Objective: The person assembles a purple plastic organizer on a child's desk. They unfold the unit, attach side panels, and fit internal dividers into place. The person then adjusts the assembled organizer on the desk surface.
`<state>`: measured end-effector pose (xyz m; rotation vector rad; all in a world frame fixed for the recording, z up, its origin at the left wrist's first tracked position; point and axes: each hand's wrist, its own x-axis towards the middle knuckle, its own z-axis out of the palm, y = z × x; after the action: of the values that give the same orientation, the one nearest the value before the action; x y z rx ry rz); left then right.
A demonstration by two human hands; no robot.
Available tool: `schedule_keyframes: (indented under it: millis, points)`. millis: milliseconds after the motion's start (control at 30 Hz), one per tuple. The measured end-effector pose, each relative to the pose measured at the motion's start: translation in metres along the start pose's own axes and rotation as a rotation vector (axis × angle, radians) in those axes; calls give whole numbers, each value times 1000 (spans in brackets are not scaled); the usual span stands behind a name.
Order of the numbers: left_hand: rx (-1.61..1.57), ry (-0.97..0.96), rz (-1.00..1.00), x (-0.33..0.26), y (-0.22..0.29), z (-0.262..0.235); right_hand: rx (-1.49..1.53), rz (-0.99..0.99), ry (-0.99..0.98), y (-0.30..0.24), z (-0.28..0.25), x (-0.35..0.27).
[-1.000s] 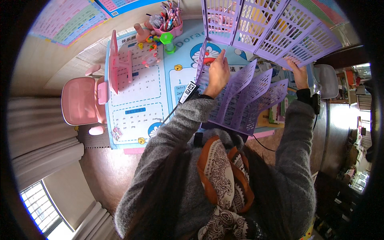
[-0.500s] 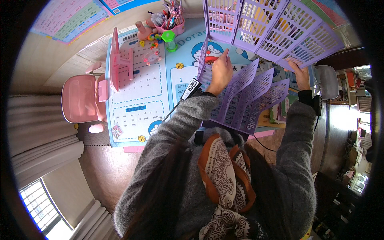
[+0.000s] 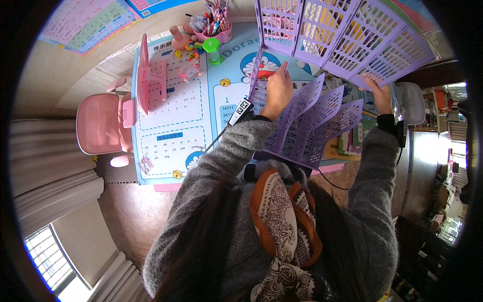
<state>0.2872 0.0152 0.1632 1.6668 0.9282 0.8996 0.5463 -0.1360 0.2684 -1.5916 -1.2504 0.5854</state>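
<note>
Two hands hold a purple slotted file rack [image 3: 322,121] up over the tabletop [image 3: 176,126], near its right edge. The left hand [image 3: 278,90] grips the rack's left panel; the right hand [image 3: 381,96] clasps its right side. A pink pen cup [image 3: 215,30] stands at the far edge.

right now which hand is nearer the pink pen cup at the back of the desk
Left. The left hand grips the purple slotted plastic rack just right of and below the pink pen cup; the right hand holds the rack's far right side, much farther off.
</note>
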Motion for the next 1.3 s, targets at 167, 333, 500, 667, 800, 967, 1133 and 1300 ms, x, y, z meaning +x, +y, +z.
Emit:
schedule_keyframes:
  millis: [167, 333, 500, 667, 800, 967, 1133, 1300]
  points:
    - [-49, 0, -43, 0, 0, -3, 24, 39, -19, 7, 8, -6]
    - [-190, 123, 118, -8, 16, -13, 34, 71, -17, 7, 11, -6]
    - [175, 178, 550, -22, 45, -22, 57, 55, -38, 2, 11, -2]
    - [173, -156, 243, -35, 55, 16, 45, 36, -14, -3, 16, -2]
    - [182, -130, 201, -22, 34, 33, 42, 53, -10, -6, 15, -3]
    - [136, -92, 267, -15, 16, 33, 21, 32, -13, -1, 11, -4]
    - [138, -143, 232, -17, 21, 32, 58, 16, -18, 5, 10, -3]
    - [139, -121, 269, -17, 21, 31, 38, 20, -34, 8, 10, -4]
